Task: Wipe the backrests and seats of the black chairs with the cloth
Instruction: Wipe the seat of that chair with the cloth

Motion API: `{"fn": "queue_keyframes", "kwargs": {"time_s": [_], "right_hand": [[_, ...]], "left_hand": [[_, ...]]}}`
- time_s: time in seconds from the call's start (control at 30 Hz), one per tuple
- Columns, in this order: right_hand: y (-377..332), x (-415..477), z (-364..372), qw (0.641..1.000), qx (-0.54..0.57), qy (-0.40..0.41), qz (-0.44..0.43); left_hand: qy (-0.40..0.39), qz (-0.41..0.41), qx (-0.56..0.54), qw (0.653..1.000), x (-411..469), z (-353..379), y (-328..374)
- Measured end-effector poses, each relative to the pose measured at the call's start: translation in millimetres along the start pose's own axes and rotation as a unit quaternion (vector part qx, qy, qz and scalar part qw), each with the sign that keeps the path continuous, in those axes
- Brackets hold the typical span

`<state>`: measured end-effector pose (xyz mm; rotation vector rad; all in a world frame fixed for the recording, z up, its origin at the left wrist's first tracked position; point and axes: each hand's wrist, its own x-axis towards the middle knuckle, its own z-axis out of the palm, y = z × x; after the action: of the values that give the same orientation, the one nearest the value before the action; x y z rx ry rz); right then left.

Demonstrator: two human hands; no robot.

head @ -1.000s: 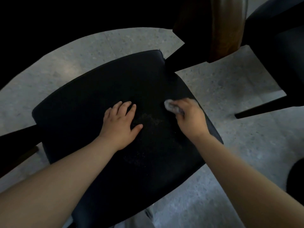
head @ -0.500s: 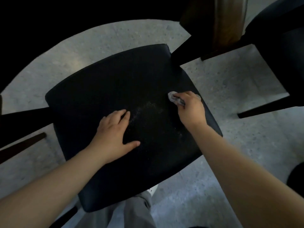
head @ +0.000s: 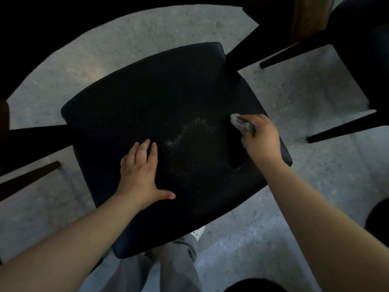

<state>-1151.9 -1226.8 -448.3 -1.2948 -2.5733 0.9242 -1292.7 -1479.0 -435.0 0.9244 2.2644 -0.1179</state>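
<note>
Spreading under everything, a grey speckled floor (head: pixel 315 186) is seen. A black chair is stood on it, and its wide black seat (head: pixel 157 98) is seen from above, filling the middle of the view. A second black chair (head: pixel 362 49) is seen at the top right, well apart from the first seat, with a brown wooden piece (head: pixel 305 15) near it. Grey trousers (head: pixel 168 266) and the tip of a white shoe (head: pixel 199 230) are seen just under the near edge of the seat.

The left hand (head: pixel 141 173) is laid flat on the seat, nearer its left edge. Its fingers (head: pixel 145 150) are kept straight and close together, and the thumb is stuck out to the side. The right hand (head: pixel 263 138) is placed by the right edge of the seat. Its fingers are curled around a small pale cloth (head: pixel 237 121), which is bunched up and held against the seat. Only a bit of the cloth is seen poking out past the fingers. A patch of pale dust specks (head: pixel 189 131) is seen on the seat between the two hands.
</note>
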Motion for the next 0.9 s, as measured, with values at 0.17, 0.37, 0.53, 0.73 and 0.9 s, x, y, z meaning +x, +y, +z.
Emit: {"fn": "queue_keyframes", "kwargs": {"time_s": [0.17, 0.37, 0.53, 0.73, 0.9], "right_hand": [[-6, -54, 17, 0.999, -0.001, -0.024, -0.035], [1, -123, 0, 0.994, 0.105, -0.024, 0.003], [19, -72, -1, 0.998, 0.027, 0.059, 0.021], [15, -119, 23, 0.999, 0.023, 0.048, 0.004], [9, -180, 20, 0.993, 0.107, -0.014, 0.044]], "left_hand": [[-0.003, -0.004, 0.015, 1.000, 2, 1, 1], [-0.006, -0.012, 0.045, 0.999, 2, 3, 5], [-0.010, -0.020, 0.068, 0.997, 4, 6, 9], [-0.012, -0.017, 0.083, 0.996, 5, 9, 8], [-0.010, -0.014, 0.092, 0.996, 5, 8, 8]]}}
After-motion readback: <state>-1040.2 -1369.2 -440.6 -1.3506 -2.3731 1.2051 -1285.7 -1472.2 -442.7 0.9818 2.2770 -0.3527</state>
